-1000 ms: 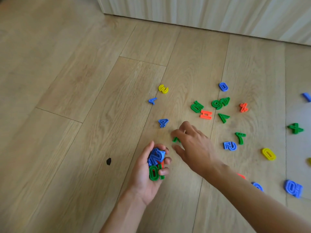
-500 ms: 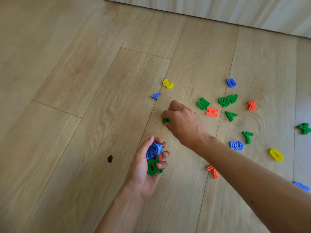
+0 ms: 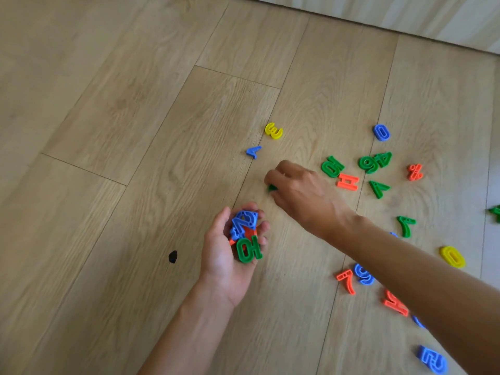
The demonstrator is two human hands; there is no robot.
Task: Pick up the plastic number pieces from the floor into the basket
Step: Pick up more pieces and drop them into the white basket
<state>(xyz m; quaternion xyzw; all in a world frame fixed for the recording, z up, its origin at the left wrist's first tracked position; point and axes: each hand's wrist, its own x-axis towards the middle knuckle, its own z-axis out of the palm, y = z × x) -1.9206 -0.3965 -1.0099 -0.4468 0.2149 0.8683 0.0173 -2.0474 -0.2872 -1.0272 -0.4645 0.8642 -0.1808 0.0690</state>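
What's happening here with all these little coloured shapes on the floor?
A person is gathering plastic number pieces off the wooden floor. The left hand cups a small pile, with a green piece and a blue piece on top. The right hand reaches forward with its fingers closed on a small green piece. Many more lie scattered, such as a yellow 3 and an orange H. No basket is in view.
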